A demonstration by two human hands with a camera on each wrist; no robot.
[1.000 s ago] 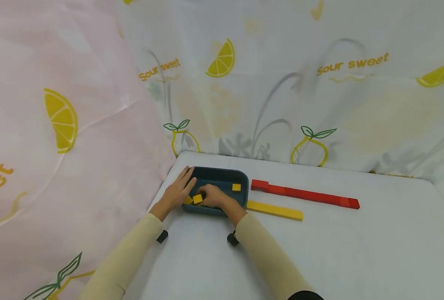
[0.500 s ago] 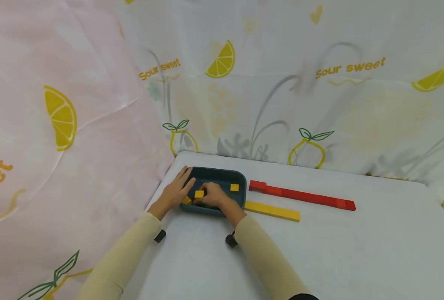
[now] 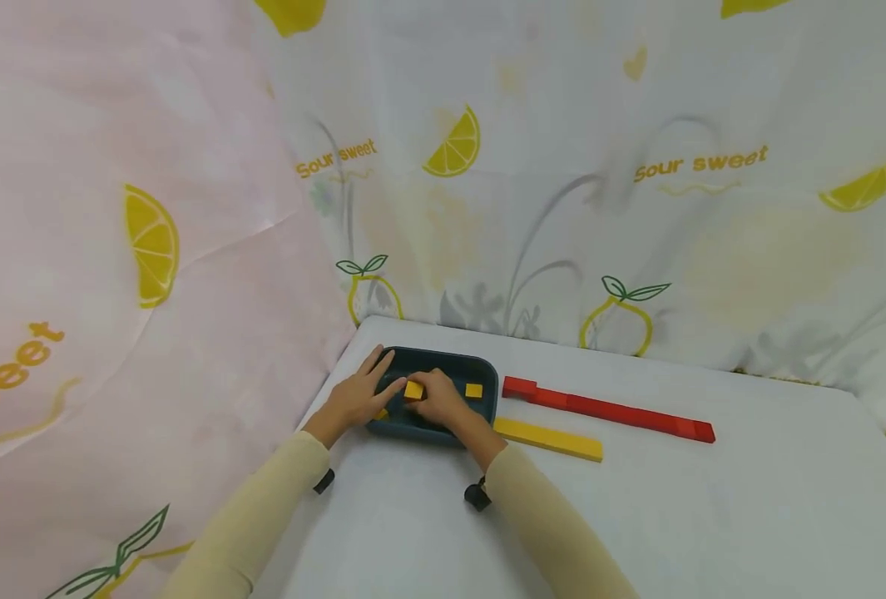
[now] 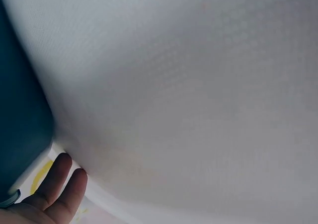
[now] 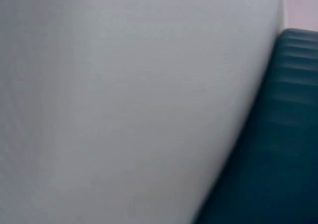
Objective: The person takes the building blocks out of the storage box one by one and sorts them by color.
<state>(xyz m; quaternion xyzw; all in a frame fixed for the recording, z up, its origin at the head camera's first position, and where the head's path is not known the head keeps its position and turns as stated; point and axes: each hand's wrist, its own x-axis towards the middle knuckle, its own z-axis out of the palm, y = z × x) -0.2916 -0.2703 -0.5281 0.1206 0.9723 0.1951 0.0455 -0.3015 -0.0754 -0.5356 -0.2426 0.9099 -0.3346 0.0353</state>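
A dark teal tray [image 3: 413, 431] stands at the far left of the table. My left hand [image 3: 351, 403] lies over its left rim with the fingers spread. In the left wrist view, two fingers [image 4: 69, 194] of that hand extend past the outside of the tray wall [image 4: 22, 100]. Inside the tray my right hand [image 3: 441, 401] pinches a yellow block [image 3: 413, 390] between thumb and fingers. Another yellow block [image 3: 474, 390] sits at the tray's right side. A third yellow block [image 3: 383, 413] shows partly near the left hand. The right wrist view has only the tray's outer wall [image 5: 293, 134] and tabletop.
Right of the tray, a long row of red blocks [image 3: 615, 409] lies on the white table [image 3: 682, 516]. A yellow row [image 3: 551, 439] lies in front of it, its left end by the tray. Printed cloth walls [image 3: 532, 166] stand behind and at the left.
My right hand has moved the pinched yellow block a little to the right and away from me inside the tray. The left hand stays at the left rim. The head view has shifted slightly.
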